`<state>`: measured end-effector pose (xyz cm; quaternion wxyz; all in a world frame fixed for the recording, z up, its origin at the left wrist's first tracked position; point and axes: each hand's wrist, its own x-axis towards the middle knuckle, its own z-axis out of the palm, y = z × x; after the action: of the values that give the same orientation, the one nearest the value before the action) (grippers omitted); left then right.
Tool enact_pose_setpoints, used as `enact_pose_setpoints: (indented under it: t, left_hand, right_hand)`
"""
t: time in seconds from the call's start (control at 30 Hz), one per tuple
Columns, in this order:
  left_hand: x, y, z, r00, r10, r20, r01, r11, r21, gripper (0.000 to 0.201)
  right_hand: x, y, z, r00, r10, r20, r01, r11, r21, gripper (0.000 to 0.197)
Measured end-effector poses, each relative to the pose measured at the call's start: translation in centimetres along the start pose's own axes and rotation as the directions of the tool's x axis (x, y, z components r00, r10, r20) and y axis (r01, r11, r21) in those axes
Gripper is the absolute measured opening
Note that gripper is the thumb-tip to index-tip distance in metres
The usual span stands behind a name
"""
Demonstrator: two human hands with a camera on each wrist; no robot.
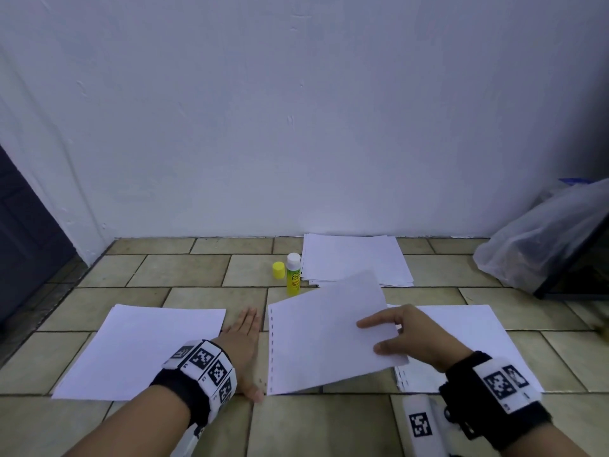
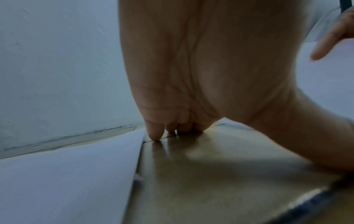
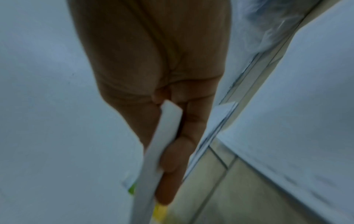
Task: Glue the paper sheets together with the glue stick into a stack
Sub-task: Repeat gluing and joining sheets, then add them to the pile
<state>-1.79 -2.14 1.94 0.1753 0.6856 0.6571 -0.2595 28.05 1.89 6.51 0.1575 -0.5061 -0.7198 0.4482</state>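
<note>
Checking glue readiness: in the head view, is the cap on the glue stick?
No, the glue stick stands uncapped, and its yellow cap sits beside it on the floor.

The sheet of paper (image 1: 324, 338) in my right hand (image 1: 415, 338) is matt white with a perforated edge, the floor (image 1: 184, 272) is glazed tile with a slight sheen, the glue stick (image 1: 293, 274) glossy plastic, the bag (image 1: 540, 239) thin translucent plastic.
</note>
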Motion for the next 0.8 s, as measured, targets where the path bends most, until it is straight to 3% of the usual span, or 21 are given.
enact_pose_setpoints:
  t: [0.17, 0.27, 0.33, 0.37, 0.4, 0.47, 0.53, 0.67, 0.8]
  left_hand:
    - [0.4, -0.2, 0.3, 1.0, 0.018, -0.001, -0.018, 0.999, 0.047, 0.146]
    - [0.5, 0.1, 0.3, 1.0, -0.01, -0.008, 0.01, 0.998, 0.057, 0.145]
    - [0.2, 0.3, 0.0, 1.0, -0.018, 0.002, 0.017, 0.998, 0.067, 0.144]
    - [0.2, 0.3, 0.0, 1.0, -0.02, 0.004, 0.02, 0.997, 0.07, 0.144]
    - [0.3, 0.3, 0.0, 1.0, -0.028, 0.003, 0.027, 0.997, 0.069, 0.144]
    - [0.4, 0.2, 0.1, 0.999, -0.037, 0.0, 0.037, 0.997, 0.071, 0.146]
    - [0.7, 0.3, 0.3, 0.998, -0.055, -0.001, 0.055, 0.996, 0.074, 0.147]
    - [0.7, 0.4, 0.5, 0.997, -0.067, -0.032, 0.069, 0.996, 0.063, 0.148]
    - [0.3, 0.5, 0.7, 0.996, -0.066, -0.061, 0.069, 0.997, 0.037, 0.147]
  right_hand:
    - [-1.1, -1.1, -4.9, 0.997, -0.074, -0.016, 0.076, 0.984, 0.16, 0.044]
    - [-0.4, -1.7, -8.2, 0.989, -0.073, -0.132, 0.114, 0.937, 0.332, 0.037]
    - [0.7, -1.9, -9.5, 0.971, -0.087, -0.223, 0.162, 0.924, 0.347, 0.056]
    - [1.6, -1.9, -10.0, 0.956, -0.075, -0.284, 0.179, 0.915, 0.363, 0.048]
    - [2.6, -2.0, -10.3, 0.935, -0.042, -0.351, 0.174, 0.918, 0.356, 0.039]
    - [5.1, -2.0, -10.8, 0.888, 0.024, -0.459, 0.105, 0.962, 0.254, 0.042]
    - [7.8, -1.7, -10.6, 0.872, 0.057, -0.486, 0.008, 0.991, 0.131, 0.042]
    - [12.0, -0.4, -9.2, 0.883, 0.154, -0.443, -0.188, 0.981, -0.035, 0.035]
    - [14.0, 0.0, -8.0, 0.904, 0.205, -0.376, -0.285, 0.943, -0.17, 0.032]
